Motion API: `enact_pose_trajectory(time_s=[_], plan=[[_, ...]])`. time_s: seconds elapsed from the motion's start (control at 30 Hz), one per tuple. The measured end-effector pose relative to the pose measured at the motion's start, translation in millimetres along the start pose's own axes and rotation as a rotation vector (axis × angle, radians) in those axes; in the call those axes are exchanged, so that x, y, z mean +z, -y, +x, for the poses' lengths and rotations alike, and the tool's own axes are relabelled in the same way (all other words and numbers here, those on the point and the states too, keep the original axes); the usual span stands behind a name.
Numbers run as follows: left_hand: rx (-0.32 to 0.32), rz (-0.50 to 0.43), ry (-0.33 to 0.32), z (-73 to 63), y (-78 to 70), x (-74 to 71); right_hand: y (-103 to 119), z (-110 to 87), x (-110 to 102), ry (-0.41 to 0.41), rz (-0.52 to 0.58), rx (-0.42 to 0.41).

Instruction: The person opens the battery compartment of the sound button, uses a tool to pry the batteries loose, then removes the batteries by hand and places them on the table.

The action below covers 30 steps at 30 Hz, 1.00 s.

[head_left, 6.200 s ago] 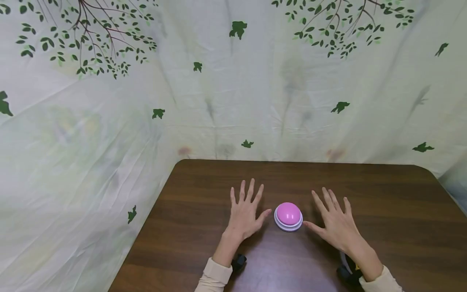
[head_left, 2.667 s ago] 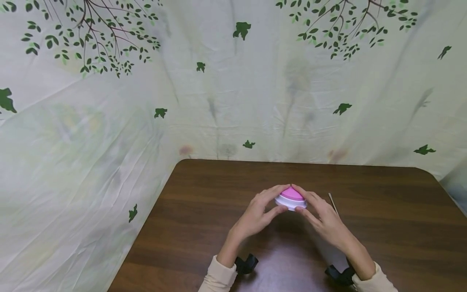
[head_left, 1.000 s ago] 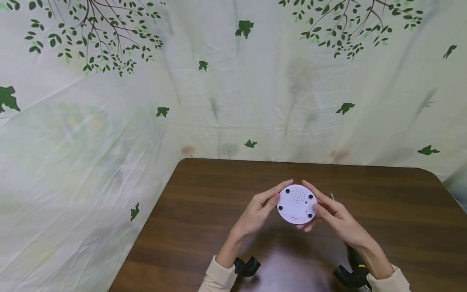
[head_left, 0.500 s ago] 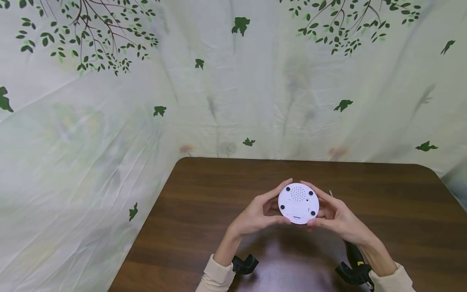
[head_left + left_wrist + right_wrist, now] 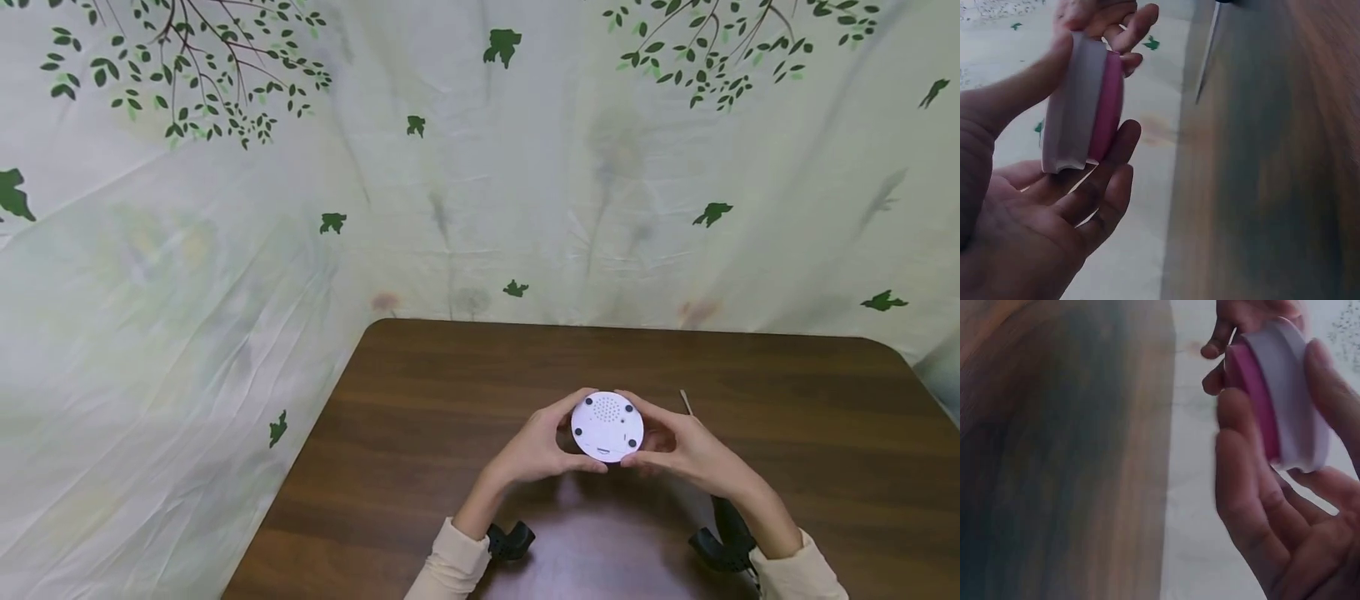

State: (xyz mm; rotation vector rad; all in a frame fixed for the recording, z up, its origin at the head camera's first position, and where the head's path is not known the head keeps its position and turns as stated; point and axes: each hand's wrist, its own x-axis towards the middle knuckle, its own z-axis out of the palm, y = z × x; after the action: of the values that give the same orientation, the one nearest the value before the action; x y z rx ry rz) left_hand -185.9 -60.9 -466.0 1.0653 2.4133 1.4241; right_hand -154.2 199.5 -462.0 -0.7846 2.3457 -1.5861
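A round push button (image 5: 606,429) with a white base is held above the table, its underside facing the head camera. That underside shows speaker holes, several black round spots and a small slot. My left hand (image 5: 536,446) grips its left edge, thumb below and fingers above. On the other edge my right hand (image 5: 693,446) grips it the same way. The pink dome (image 5: 1109,106) faces away and shows only in the wrist views, with fingers of both hands around it.
A screwdriver lies on the brown table (image 5: 420,392) beneath the right forearm; its metal shaft (image 5: 686,402) and dark handle (image 5: 729,521) show partly. Black wrist cameras (image 5: 512,542) sit under both wrists. A leaf-printed cloth (image 5: 465,183) hangs behind the table.
Both hands, earlier spread flat beside the push button on the table, have gripped and lifted it, then turned its underside into view. In the last half second it has dropped slightly.
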Motion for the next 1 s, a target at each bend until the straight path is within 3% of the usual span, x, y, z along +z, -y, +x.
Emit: enact_pose_trajectory(time_s=[0.33, 0.47, 0.57, 0.8, 1.0], plan=[[-0.096, -0.007, 0.046, 4.4, 24.8, 3.7, -12.8, 11.8, 0.1, 0.133, -0.115, 0.090], [-0.115, 0.066, 0.042, 3.9, 33.8, 9.3, -19.1, 15.3, 3.8, 0.158, -0.209, 0.097], [-0.130, 0.096, 0.030, 3.3, 38.4, 13.8, -24.0, 15.9, 5.7, 0.159, -0.259, 0.081], [-0.169, 0.067, 0.034, 0.9, 43.3, 19.2, -31.4, 15.3, 8.9, 0.143, -0.295, 0.051], [-0.167, 0.068, 0.028, 1.6, 45.2, 21.0, -29.1, 15.6, 9.5, 0.113, -0.367, 0.071]])
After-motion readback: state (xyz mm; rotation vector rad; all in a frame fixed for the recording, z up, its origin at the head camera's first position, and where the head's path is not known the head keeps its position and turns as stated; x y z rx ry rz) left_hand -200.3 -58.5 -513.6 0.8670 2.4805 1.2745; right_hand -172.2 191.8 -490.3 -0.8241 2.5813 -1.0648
